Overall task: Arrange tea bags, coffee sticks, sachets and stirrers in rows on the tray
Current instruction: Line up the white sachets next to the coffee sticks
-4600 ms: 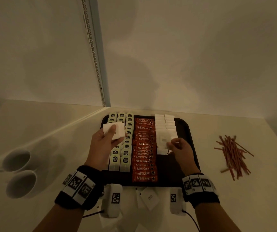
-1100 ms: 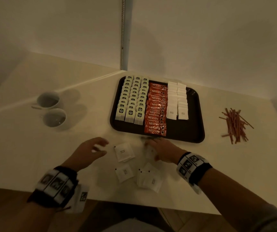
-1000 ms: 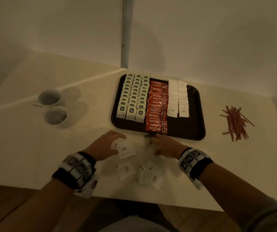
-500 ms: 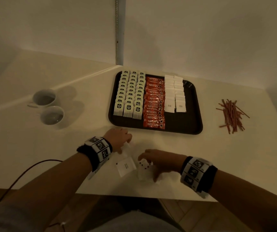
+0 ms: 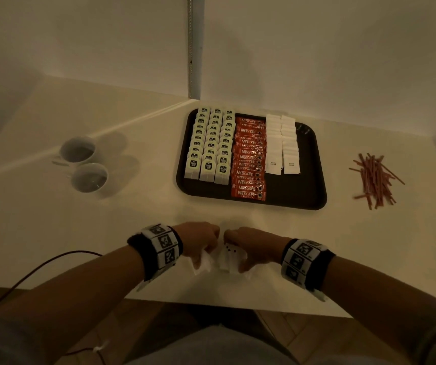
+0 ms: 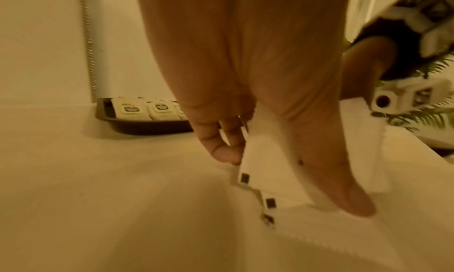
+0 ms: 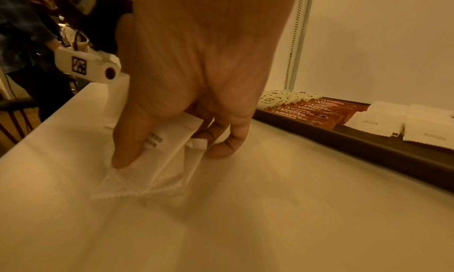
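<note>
I see a dark, round-cornered tray [image 5: 314,164] on the pale matte table [image 5: 53,219], carrying three rows of cream tea bags [image 5: 209,146], one row of glossy orange coffee sticks [image 5: 249,159] and two rows of white paper sachets [image 5: 281,146], with the thin reddish stirrers [image 5: 373,177] in a loose heap well to its right. My left hand [image 5: 198,242] and right hand [image 5: 248,245] sit knuckle to knuckle near the table's front edge, each with fingers curled, pinching loose sachets [image 5: 228,259] with crimped edges. Only the wrist views show the grips: left thumb and fingers [image 6: 221,146] clamp a fanned stack standing on edge, right thumb presses a printed sachet against the fingers [image 7: 226,142].
</note>
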A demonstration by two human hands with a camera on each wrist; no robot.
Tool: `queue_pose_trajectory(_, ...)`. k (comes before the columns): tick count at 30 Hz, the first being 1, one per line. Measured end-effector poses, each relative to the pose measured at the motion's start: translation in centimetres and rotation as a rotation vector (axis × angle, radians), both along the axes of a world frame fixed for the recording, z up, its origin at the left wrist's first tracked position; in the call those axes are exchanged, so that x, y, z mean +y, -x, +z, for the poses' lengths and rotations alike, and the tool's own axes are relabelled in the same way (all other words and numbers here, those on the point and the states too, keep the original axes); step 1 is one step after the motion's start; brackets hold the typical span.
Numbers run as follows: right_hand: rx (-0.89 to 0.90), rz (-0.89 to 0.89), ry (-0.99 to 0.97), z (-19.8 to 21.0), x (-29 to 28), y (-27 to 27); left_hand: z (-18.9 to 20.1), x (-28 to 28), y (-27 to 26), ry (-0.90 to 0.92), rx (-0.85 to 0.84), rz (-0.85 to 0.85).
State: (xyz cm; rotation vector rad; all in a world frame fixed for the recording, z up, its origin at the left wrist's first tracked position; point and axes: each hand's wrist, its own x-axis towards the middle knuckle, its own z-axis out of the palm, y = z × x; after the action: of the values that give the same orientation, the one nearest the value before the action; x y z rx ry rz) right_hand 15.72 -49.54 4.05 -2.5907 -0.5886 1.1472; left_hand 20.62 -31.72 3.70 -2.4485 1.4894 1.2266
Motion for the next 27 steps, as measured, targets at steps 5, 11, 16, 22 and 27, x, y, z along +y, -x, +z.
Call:
queue_pose_trajectory(5,0.037,-0.007,0.005,-0.2,0.3,-0.4,-0.3,-0.2,0.5,-0.041,0.033,0.088)
queue_pose_trajectory(11,0.038,-0.143,-0.012,-0.2,-0.7,-1.2,-0.4,0.7,0.3,-0.108,-0.003,0.141)
queue_pose_trajectory(16,0.013,-0.420,-0.302,3.5,-2.8,-3.8,1.8,1.5,-1.7,0.265,0.100,0.782)
queue_pose_trajectory(22,-0.242,-0.568,-0.654,11.0,-3.2,-7.5,6.2,-0.8,-3.7,0.788,0.831,1.245)
queue_pose_trajectory(27,-0.370,-0.665,-0.780,12.5,-2.0,-9.3,8.7,-3.6,-5.4,1.041,1.356,1.430)
